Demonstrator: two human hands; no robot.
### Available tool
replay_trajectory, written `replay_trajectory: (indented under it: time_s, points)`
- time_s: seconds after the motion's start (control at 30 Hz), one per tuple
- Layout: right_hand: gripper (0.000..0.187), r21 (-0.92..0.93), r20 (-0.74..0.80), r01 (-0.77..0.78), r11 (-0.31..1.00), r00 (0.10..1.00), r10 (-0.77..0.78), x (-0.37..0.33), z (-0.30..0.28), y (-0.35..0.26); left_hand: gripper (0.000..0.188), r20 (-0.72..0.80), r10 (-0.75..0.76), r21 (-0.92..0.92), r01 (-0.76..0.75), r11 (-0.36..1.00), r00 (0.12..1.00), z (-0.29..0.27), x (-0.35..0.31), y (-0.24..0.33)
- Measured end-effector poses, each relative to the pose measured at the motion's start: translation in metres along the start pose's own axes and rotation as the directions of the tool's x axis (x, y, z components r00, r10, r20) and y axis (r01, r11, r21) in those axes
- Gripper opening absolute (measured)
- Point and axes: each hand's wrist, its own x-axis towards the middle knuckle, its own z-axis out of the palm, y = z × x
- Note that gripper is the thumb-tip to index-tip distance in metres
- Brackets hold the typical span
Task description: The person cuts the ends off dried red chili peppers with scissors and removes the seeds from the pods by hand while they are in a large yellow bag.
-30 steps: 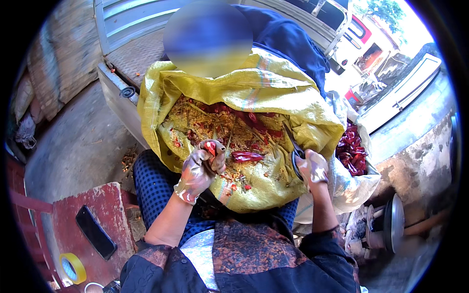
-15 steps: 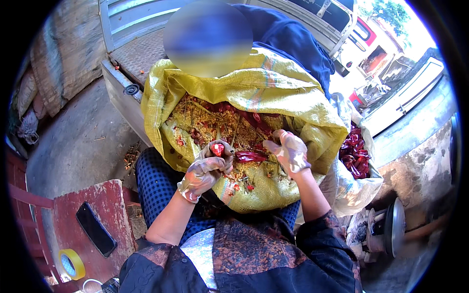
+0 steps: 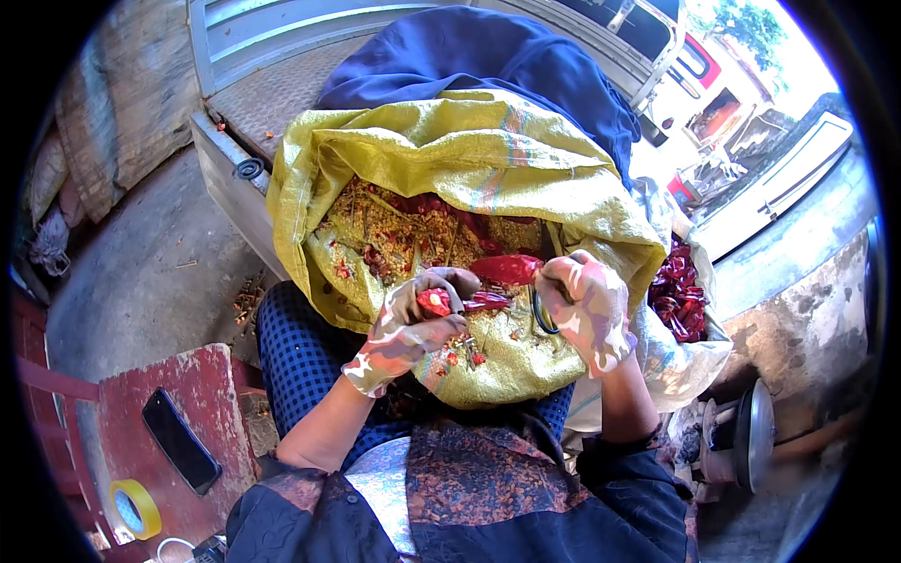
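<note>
My left hand (image 3: 413,324), in a camouflage-patterned glove, is closed around a dried red chili (image 3: 434,301) whose pale cut end shows. In my gloved right hand (image 3: 589,305), the fingertips pinch the end of another dried red chili (image 3: 508,270), which points left toward my left hand. A dark loop (image 3: 542,313), like a scissors handle, hangs just under the right fingers; the rest of it is mostly hidden. Both hands are over an opened yellow woven sack (image 3: 488,371) on my lap. Seeds, stems and red chili scraps (image 3: 413,230) cover its inside.
A white sack (image 3: 690,361) of dried red chilies (image 3: 679,296) stands at the right. On a worn red chair (image 3: 127,399) at the left lie a phone (image 3: 181,439) and a yellow tape roll (image 3: 136,509). Dark blue cloth (image 3: 479,52) is heaped behind the yellow sack.
My right hand has closed on a chili and lifted it above the sack. My left hand has shifted slightly right, still holding its chili.
</note>
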Motion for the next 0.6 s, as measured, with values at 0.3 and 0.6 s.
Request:
replay_trajectory:
  time_s: [0.3, 0.6]
  points:
    - [0.014, 0.328, 0.126, 0.1, 0.939, 0.981, -0.149, -0.001, 0.011, -0.032, 0.031, -0.053, -0.191, 0.278, 0.198, 0.94, 0.98, 0.019, -0.008, 0.015]
    - [0.023, 0.51, 0.013, 0.242, 0.825, 0.957, -0.289, -0.004, 0.031, -0.035, 0.062, -0.004, -0.09, -0.017, 0.089, 0.996, 0.996, 0.004, -0.007, -0.002]
